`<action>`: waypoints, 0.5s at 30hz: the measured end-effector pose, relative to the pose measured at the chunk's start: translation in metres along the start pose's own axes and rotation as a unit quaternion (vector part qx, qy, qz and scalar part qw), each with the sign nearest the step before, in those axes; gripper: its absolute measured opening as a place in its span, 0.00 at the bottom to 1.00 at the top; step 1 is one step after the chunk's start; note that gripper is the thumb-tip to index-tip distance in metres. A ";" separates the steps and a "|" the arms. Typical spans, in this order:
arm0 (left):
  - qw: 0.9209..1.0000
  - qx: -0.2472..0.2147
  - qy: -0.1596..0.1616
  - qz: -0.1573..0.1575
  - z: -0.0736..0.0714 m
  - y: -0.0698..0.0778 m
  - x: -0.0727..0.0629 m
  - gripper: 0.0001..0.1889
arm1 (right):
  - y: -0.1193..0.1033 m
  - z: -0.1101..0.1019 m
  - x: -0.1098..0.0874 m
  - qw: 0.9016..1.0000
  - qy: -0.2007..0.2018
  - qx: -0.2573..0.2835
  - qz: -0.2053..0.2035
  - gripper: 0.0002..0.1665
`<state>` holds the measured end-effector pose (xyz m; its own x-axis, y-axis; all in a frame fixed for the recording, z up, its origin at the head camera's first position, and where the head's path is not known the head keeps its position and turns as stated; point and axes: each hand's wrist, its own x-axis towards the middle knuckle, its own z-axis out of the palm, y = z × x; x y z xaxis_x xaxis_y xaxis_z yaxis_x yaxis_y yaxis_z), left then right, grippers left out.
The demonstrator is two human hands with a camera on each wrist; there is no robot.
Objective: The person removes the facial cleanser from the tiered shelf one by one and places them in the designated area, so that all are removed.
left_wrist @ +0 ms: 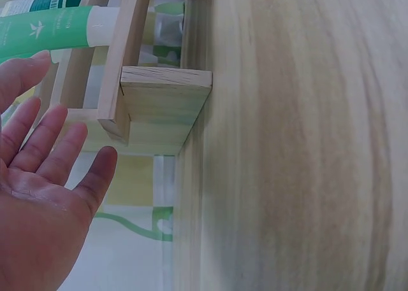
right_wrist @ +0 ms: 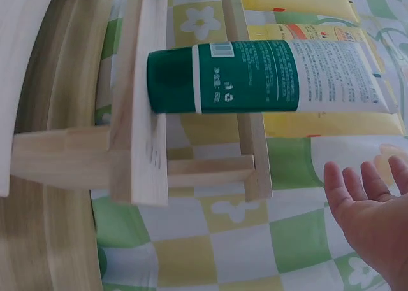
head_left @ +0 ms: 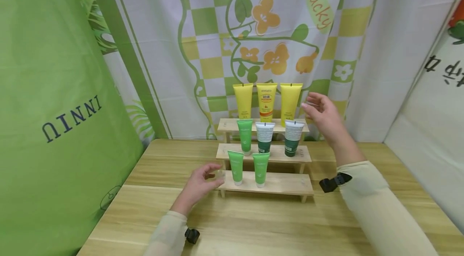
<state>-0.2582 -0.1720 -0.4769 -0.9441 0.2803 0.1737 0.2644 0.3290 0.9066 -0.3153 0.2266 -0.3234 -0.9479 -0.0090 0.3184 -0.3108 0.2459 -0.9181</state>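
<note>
Shelves (head_left: 286, 183) of pale wood, in three steps on a wooden table (head_left: 253, 224), bear eight upright tubes (head_left: 260, 169). Three yellow tubes (head_left: 266, 105) line the top; the middle one shows a printed label, its brand letters too small to be sure of. On the middle step, one green tube (head_left: 245, 137) stands toward 9 o'clock, with two white-and-dark-green tubes (head_left: 291, 139) toward 3. Two more green tubes (head_left: 236, 167) share the bottom step.

My left hand (head_left: 199, 183), at 8 o'clock from the shelves, is just beside the bottom step's end, fingers loosely extended. My right hand (head_left: 324, 117), at 2 o'clock, is near the last yellow tube, its fingers relaxed and slightly bent.

"Lucky" is written in red on the back curtain (head_left: 203, 22) at 1 o'clock; "UINNI" slants up the green curtain (head_left: 65, 87) at 9. Chinese characters, partly cut off, mark the white curtain (head_left: 427, 115) toward 2 o'clock.

The left wrist view adds a white bird-like mark (left_wrist: 37, 28) on a green tube; the right wrist view adds a barcode (right_wrist: 222, 50), a recycling sign (right_wrist: 228, 97) and small print on a white-and-dark-green tube, which the head view is too distant to show clearly.
</note>
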 end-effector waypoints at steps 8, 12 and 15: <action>1.000 0.014 -0.004 -0.007 0.002 -0.005 0.001 0.24 | -0.001 0.012 0.017 1.000 -0.002 0.006 0.012 0.42; 1.000 0.020 -0.005 -0.011 0.003 -0.008 0.002 0.22 | -0.003 0.016 0.022 1.000 0.003 0.005 0.019 0.41; 1.000 0.026 -0.004 -0.009 0.003 -0.010 0.002 0.21 | -0.002 0.017 0.026 0.999 0.007 0.012 0.030 0.41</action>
<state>-0.2621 -0.1721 -0.4870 -0.9473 0.2811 0.1535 0.2567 0.3799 0.8887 -0.3401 0.2095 -0.3177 -0.9637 0.0187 0.2662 -0.2556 0.2221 -0.9409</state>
